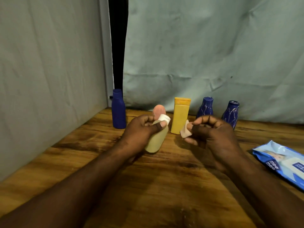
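Five bottles: a plain blue bottle (118, 111), a yellow bottle (180, 116), a streaked blue bottle (204, 107) and a second streaked bottle (230, 114) stand at the back of the surface (164, 186). The left hand (141, 129) grips the tilted beige bottle (156, 139) above the surface, its pink cap (159, 110) flipped open and its contents hidden. The right hand (213, 132) pinches one small pad (185, 131) just beside the beige bottle. One wipes packet (283, 163) lies to the right.

The pack of wipes (283, 163) runs off the right edge. The left hand (141, 130) covers the tan bottle's (156, 142) middle. The right hand (212, 134) half hides a pink scrap (185, 131) and a blue bottle (204, 106).
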